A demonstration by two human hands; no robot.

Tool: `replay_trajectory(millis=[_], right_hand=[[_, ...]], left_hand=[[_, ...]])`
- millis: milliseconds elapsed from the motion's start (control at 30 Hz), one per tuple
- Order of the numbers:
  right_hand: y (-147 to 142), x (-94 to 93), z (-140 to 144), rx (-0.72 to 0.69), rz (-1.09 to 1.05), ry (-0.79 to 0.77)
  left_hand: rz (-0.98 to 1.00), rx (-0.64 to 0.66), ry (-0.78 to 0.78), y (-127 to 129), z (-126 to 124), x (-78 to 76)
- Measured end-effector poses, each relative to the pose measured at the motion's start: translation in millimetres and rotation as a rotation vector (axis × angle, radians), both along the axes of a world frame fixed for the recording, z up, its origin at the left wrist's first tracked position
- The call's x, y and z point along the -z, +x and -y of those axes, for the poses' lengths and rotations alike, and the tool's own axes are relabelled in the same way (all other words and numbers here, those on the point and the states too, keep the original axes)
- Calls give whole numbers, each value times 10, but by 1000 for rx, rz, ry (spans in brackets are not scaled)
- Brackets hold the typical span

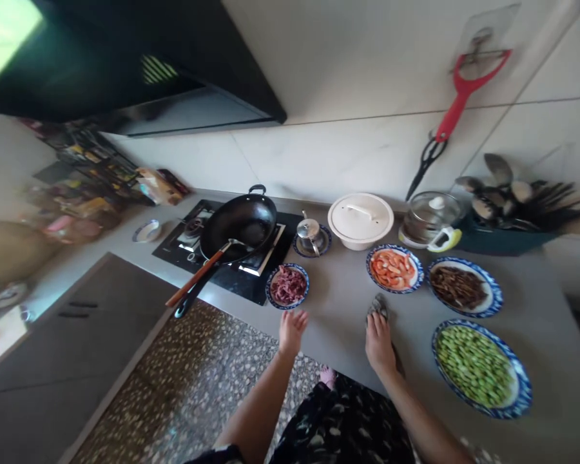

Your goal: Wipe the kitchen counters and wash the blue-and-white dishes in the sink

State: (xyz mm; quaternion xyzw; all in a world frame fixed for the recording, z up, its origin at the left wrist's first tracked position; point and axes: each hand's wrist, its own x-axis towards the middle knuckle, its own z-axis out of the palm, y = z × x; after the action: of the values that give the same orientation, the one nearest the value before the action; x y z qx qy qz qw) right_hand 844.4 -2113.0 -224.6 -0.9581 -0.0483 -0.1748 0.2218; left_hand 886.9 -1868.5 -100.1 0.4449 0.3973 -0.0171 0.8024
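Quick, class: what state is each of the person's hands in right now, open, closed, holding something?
Left hand: open, nothing visible in it.
Right hand: over a grey cloth; grip cannot be told.

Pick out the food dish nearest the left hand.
The dish of reddish strips, right by the left hand; the shrimp dish, brown-strip dish and green-bean dish all sit farther away, to the right.

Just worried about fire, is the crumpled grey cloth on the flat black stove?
No, the crumpled grey cloth is under your right hand on the flat grey countertop, apart from the black stove.
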Motion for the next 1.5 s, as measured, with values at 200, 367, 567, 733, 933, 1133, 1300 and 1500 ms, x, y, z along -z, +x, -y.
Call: replay_trajectory(millis=[200,367,567,733,933,1133,1300,1500], right_hand=[[1509,-173,-516,9,-10,-27],[2327,-378,-706,-204,-73,-132],[1697,-374,-1139,-319,-102,-157],[1401,-463,-2085,-196,-91,-128],[2252,-606,-2802,-329,-143,-76],[1311,-511,-2934,-582,-86,-58],[391,-599,-2866,-792,-108,-41],[-165,-680,-1832,-572,-158,-47]], left_hand=[[51,40,-129,366,-509,35],[62,61,-56,320,-626,125],[-62,197,73,-233,-1179,-328],[-157,271,187,-840,-1734,-905],[-212,97,173,-1482,-1943,-1079],[-186,-6,133,-1832,-1984,-1107],[-126,33,167,-1812,-1907,-1214],[-65,232,203,-1479,-1661,-1253]])
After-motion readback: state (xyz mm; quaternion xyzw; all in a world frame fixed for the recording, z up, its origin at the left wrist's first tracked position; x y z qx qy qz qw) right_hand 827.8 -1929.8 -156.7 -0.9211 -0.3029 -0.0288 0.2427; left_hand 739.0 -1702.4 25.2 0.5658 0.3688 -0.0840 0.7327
